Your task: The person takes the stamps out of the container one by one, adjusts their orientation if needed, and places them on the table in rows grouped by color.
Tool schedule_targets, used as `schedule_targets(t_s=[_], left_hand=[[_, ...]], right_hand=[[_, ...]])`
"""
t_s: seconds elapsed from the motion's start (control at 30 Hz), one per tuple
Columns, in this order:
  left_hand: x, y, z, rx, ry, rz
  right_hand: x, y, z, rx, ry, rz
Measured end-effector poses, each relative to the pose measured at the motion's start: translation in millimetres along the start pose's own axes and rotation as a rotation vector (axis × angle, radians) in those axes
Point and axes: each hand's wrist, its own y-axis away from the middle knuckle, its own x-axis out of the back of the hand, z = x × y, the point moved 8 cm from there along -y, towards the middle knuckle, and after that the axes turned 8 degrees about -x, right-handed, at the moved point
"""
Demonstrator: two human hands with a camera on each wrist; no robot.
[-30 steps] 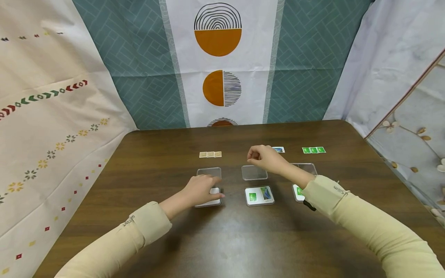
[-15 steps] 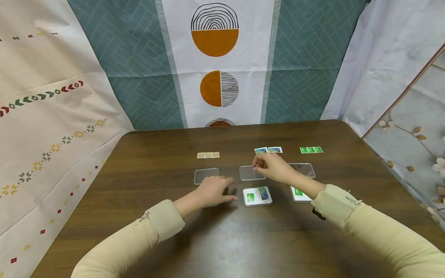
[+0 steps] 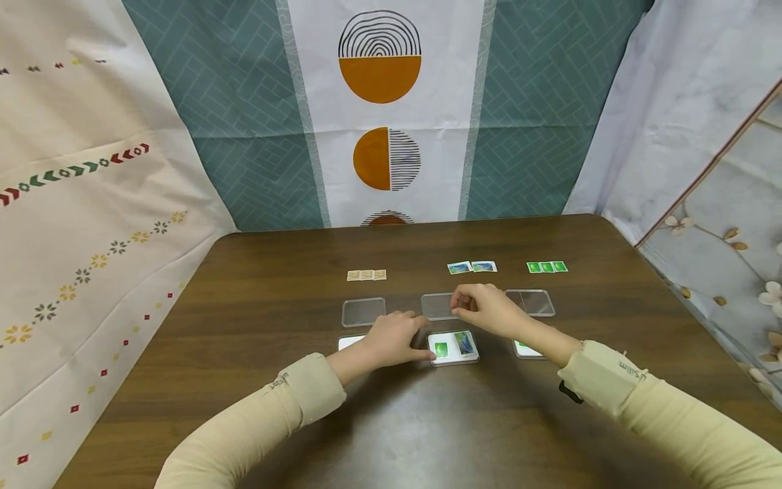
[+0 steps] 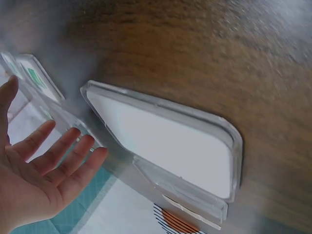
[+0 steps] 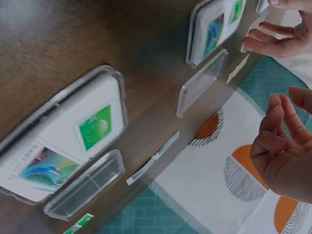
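My left hand [image 3: 394, 339] reaches over the left edge of the middle clear case [image 3: 461, 357], its fingers spread and thumb tip at the case's edge. That case has a white insert bearing a green stamp [image 3: 441, 350] and a blue picture stamp [image 3: 465, 343]. Over the middle clear lid [image 3: 435, 305] hovers my right hand [image 3: 491, 311], fingers loosely bent, nothing seen between them. Under my left forearm lies the left case [image 4: 161, 136], with a plain white insert. My right forearm partly hides the right case [image 5: 63, 141], which shows a green stamp and a blue stamp.
Behind the cases lie a left lid [image 3: 363, 312] and a right lid [image 3: 533, 303]. Farther back on the brown table [image 3: 275, 272] are rows of tan stamps [image 3: 366, 275], blue stamps [image 3: 472, 267] and green stamps [image 3: 546, 267]. Patterned cloth [image 3: 256, 163] hangs beyond.
My left hand has moved right from the left case to the middle case. The right hand has drawn back toward me and right, uncovering the blue stamps.
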Motion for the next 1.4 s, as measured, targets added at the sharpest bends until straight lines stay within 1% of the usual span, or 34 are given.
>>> schedule_targets(t_s=[0.23,0.53,0.73,0.9,0.97,1.1,1.23,1.4], left_hand=[[-7.9,-3.2,2.2,0.017,-0.02,-0.007],[-15.7,-2.0,7.4,0.012,-0.02,0.004],[-18.2,-1.3,6.9,0.013,-0.035,0.016],[-20.9,0.1,7.2,0.014,-0.072,0.0],[-20.9,0.8,8.1,0.01,-0.084,0.003],[-20.5,1.2,9.2,0.007,-0.106,0.009],[-20.2,1.4,8.1,0.015,-0.134,-0.002],[-19.9,1.4,7.3,0.014,-0.129,-0.005]], right_hand=[[-9,6.5,8,0.015,-0.006,-0.007],[-24,15.6,17,0.026,-0.005,-0.014],[-29,16.8,16,0.042,0.001,-0.017],[-36,17.3,13,0.053,0.017,-0.051],[-39,17.3,12,0.057,0.02,-0.061],[-41,16.0,11,0.057,0.035,-0.057],[-44,13.9,9,0.061,0.056,-0.05],[-51,12.5,7,0.05,0.092,-0.067]])
